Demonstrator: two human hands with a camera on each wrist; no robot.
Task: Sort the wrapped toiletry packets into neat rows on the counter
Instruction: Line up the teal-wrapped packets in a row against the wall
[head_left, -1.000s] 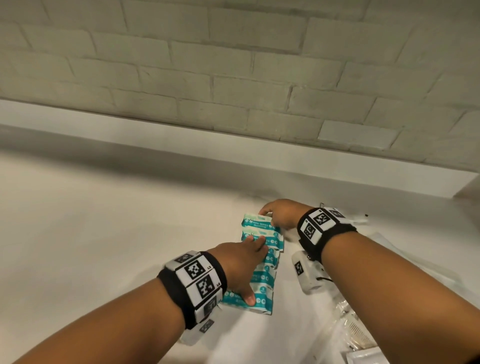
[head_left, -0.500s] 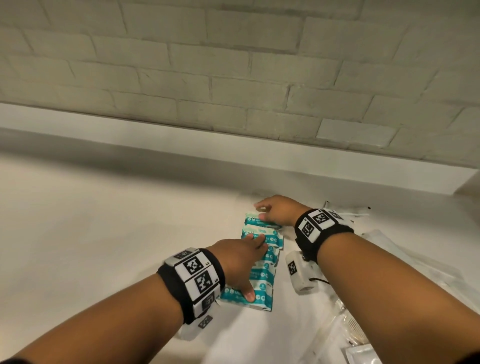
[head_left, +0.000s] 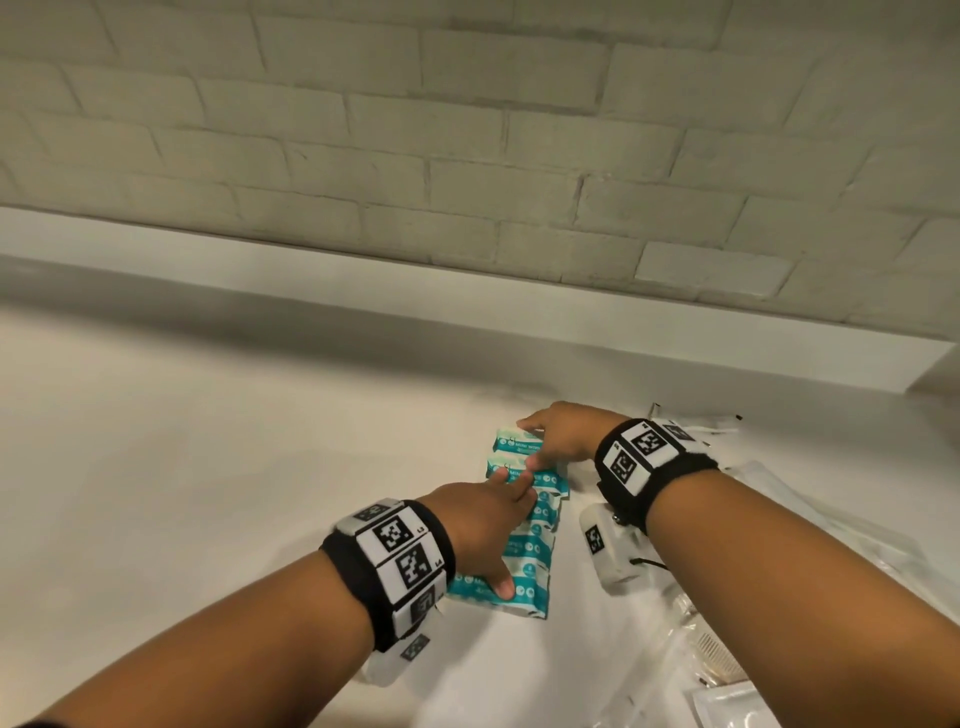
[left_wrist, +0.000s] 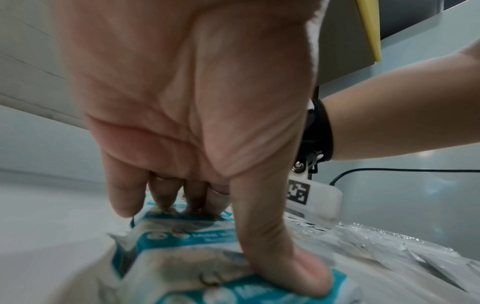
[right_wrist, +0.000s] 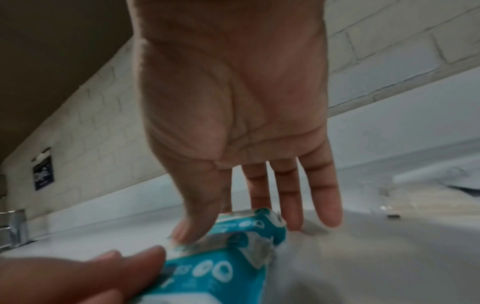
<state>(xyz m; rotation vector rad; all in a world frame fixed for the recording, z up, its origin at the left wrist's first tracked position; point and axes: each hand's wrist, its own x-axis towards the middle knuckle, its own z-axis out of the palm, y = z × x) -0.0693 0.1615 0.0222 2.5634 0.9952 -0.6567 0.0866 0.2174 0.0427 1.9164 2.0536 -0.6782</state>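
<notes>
Packets in a row on the counter

The packet row (head_left: 524, 525) lies on the counter (head_left: 208, 467); clear bags (head_left: 779, 597) lie right of the row, the wall (head_left: 467, 156) behind it.

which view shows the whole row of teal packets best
The head view: the row of teal packets lies whole between both hands. The left wrist view shows only near packets under the thumb; the right wrist view, blurred, only the far end.

Counter stock, counted by kind

Teal-and-white wipe packets (head_left: 524, 551): six showing in one column, partly covered by hands. Hands: two. Marker wristbands (head_left: 400, 561): two. Clear plastic-wrapped packets (head_left: 727, 649) at right: overlapping, count cannot be told.
</notes>
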